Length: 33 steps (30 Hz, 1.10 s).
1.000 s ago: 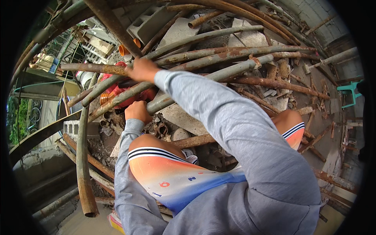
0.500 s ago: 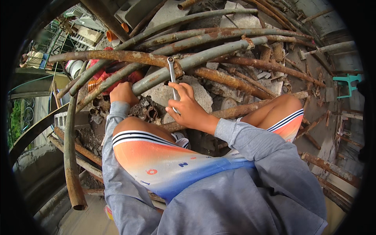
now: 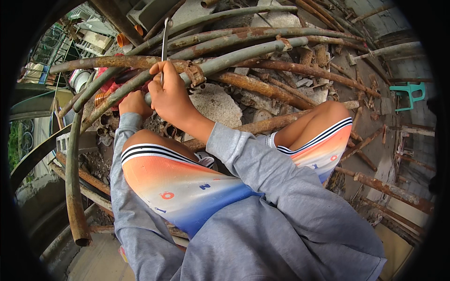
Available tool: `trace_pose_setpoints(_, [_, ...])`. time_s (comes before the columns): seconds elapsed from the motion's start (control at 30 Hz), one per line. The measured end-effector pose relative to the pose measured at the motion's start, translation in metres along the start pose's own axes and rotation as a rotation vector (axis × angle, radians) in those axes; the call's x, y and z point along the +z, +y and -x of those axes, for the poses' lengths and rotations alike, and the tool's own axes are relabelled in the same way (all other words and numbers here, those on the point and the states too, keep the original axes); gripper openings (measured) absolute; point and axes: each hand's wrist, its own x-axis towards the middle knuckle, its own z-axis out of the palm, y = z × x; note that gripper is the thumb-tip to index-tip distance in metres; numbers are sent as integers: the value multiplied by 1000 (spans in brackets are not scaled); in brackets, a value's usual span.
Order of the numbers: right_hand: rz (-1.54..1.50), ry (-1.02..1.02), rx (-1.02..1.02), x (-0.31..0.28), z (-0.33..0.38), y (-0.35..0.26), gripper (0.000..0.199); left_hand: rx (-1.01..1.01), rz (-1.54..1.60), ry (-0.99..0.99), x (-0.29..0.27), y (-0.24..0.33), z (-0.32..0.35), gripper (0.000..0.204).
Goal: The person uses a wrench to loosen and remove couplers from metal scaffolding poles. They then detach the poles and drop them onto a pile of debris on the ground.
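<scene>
Head view. Right hand (image 3: 169, 91) closed round a metal wrench (image 3: 165, 43), ring end uppermost in view. Left hand (image 3: 134, 104) beside the lower-left end of a grey pipe (image 3: 239, 55); partly hidden, contact uncertain. Rusty fitting (image 3: 195, 74) near the right hand. Pale concrete chunk (image 3: 218, 107) below the pipe (green stool (image 3: 415, 94) well apart, far right).

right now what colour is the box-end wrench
The box-end wrench is silver, seen best in the head view.
</scene>
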Motion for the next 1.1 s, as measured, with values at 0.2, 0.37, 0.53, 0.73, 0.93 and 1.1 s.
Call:
trace_pose_setpoints(0.2, [506,-433,-49,-108,-13,-25,49,-21,-6,-78,-12,0,7,38])
trace_pose_setpoints(0.37, [1003,-252,67,-244,-24,34,37,5,16,-47,-13,9,5,35])
trace_pose_setpoints(0.53, [785,-468,-129,-203,-17,-41,19,-32,10,-65,-11,-3,15,35])
trace_pose_setpoints(0.73, [1448,-697,-298,-244,-74,32,12,-25,-3,-138,-24,14,6,41])
trace_pose_setpoints(0.93, [931,-829,-852,-210,-33,-22,13,-11,1,-70,-15,6,10,37])
trace_pose_setpoints(1.1, [619,-979,-934,-177,9,-55,13,-31,-17,-119,-8,8,15,42])
